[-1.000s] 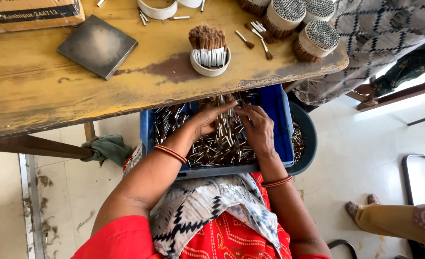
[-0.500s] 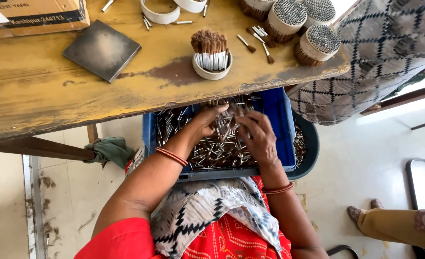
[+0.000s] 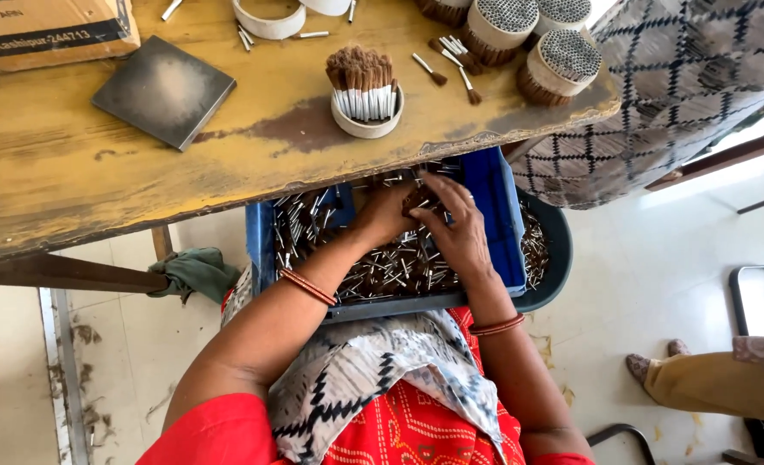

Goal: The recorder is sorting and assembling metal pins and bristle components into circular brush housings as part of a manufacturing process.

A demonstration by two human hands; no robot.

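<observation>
A blue crate (image 3: 503, 232) full of small brush pieces with metal ferrules and brown bristles rests on my lap under the table edge. Both hands are in the crate. My left hand (image 3: 382, 215) and my right hand (image 3: 455, 228) close together around a small bunch of the brush pieces (image 3: 416, 200) near the crate's far side. On the yellow wooden table (image 3: 72, 172) above, a white ring (image 3: 366, 120) holds an upright bundle of the same pieces, bristles up.
A dark square plate (image 3: 164, 90) and a cardboard box (image 3: 46, 34) lie on the table's left. Round packed bundles (image 3: 563, 65) stand at its right end, beside a person in patterned cloth (image 3: 683, 95). A dark round basin (image 3: 550, 258) sits under the crate. Another person's foot (image 3: 658, 366) shows at right.
My hands have drawn closer together and moved toward the crate's far side, gathering a small bunch of pieces between them.
</observation>
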